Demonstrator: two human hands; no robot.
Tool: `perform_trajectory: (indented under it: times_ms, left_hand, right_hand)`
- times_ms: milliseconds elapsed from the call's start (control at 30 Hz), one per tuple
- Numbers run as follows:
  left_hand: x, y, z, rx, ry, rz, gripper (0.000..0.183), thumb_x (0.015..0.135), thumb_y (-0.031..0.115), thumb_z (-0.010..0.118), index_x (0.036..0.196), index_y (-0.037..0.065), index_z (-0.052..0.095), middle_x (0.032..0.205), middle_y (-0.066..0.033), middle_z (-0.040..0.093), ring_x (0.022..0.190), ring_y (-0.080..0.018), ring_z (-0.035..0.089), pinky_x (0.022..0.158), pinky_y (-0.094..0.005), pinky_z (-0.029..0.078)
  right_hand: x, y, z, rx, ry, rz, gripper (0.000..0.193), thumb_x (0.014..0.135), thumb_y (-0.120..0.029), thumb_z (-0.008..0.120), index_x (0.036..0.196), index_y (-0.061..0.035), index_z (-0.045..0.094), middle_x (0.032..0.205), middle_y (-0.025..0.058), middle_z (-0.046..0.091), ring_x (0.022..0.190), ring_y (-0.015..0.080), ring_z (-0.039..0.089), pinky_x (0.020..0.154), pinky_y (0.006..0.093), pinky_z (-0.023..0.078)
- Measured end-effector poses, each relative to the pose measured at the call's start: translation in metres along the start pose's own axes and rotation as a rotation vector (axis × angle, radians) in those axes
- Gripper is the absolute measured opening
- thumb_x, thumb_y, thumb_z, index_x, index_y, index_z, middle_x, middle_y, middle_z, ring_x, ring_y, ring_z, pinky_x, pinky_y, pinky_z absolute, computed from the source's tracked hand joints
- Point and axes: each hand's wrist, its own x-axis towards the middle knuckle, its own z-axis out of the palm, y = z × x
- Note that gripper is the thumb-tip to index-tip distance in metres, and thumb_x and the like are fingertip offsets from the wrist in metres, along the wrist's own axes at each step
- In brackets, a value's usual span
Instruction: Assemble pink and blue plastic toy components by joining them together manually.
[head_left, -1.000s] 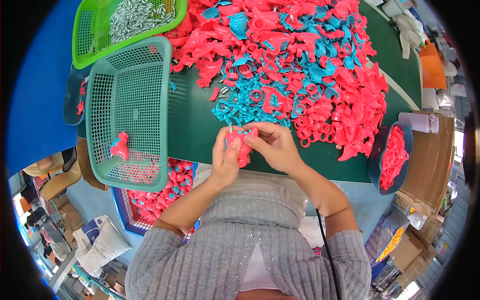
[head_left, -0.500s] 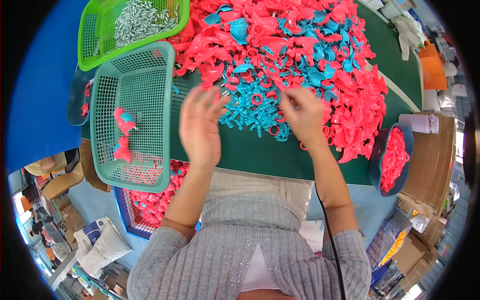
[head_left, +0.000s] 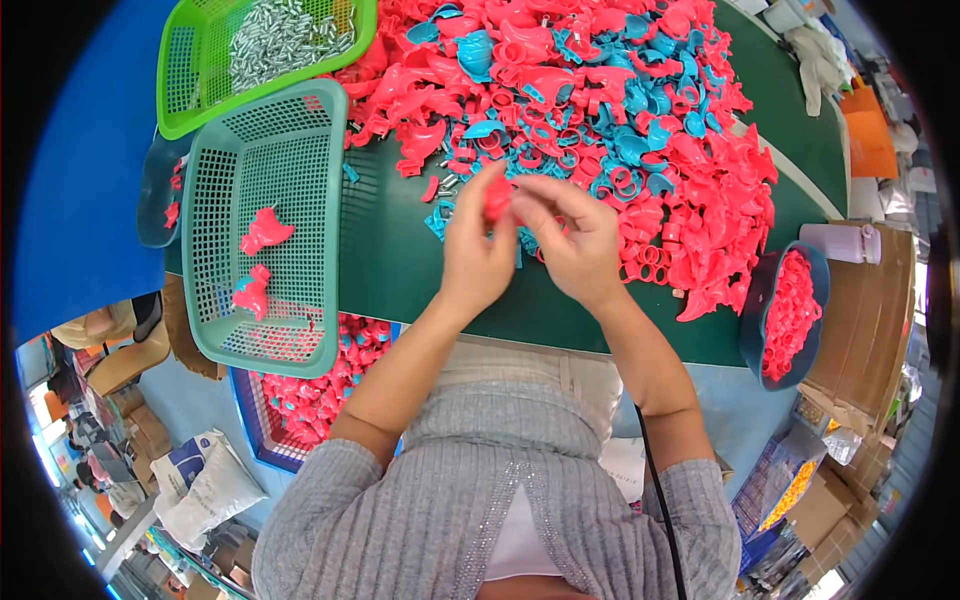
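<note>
Over the near edge of the pile, my left hand [head_left: 478, 255] pinches a small pink plastic part [head_left: 497, 198] between thumb and fingers. My right hand [head_left: 580, 245] meets it from the right, its thumb and fingertips closed against the same part. Whether the right fingers also hold a smaller piece is hidden. Just beyond and below the hands lie small teal plastic pieces [head_left: 440, 222] and pink rings [head_left: 640, 262]. To the left, a teal-green mesh basket [head_left: 335, 240] holds a pink piece [head_left: 265, 232] and a pink-and-teal piece [head_left: 252, 292].
A large heap of pink and teal plastic parts [head_left: 560, 60] covers the far table. A bright green basket [head_left: 170, 90] holds silvery metal pins. At right stands a blue-grey bin [head_left: 812, 345] of pink parts; below left, a blue crate [head_left: 245, 420] of pink-and-teal pieces.
My left hand, open beside the teal-green basket before, has moved right and closed on the pink part. My right hand has shifted left to meet it. One piece in the basket has turned over.
</note>
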Motion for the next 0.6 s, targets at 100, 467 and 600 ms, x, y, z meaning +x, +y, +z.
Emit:
perform_trajectory:
  times_ms: [100,467,600]
  left_hand:
    - [0.001,-0.002,-0.013,-0.579,0.195,-0.321,0.048,0.089,-0.007,0.045,0.135,0.004,0.038,0.11,-0.0106,0.059,0.077,-0.0103,0.056,0.067,-0.0249,0.049]
    - [-0.028,-0.015,-0.032,-0.661,-0.052,-0.689,0.016,0.094,0.01,0.051,0.108,0.002,0.047,0.087,-0.0142,0.066,0.058,-0.0135,0.056,0.049,-0.0236,0.041]
    - [-0.023,-0.013,-0.03,-0.645,-0.068,-0.697,0.015,0.093,0.008,0.052,0.105,0.0,0.05,0.083,-0.0133,0.066,0.054,-0.013,0.055,0.046,-0.0233,0.04]
  right_hand:
    - [0.018,0.019,-0.015,-0.628,-0.031,-0.329,0.015,0.079,-0.001,0.068,0.093,-0.0022,0.068,0.09,0.0094,0.066,0.081,0.0247,0.063,0.072,0.0329,0.05]
    - [0.022,0.055,-0.02,-1.04,-0.282,-0.549,0.018,0.067,-0.004,0.071,0.084,-0.0053,0.065,0.086,0.0059,0.059,0.081,0.0251,0.057,0.065,0.036,0.045]
    - [0.019,0.048,-0.016,-1.018,-0.22,-0.554,0.016,0.068,-0.006,0.071,0.082,-0.0059,0.064,0.086,0.0064,0.059,0.081,0.0246,0.056,0.066,0.037,0.044]
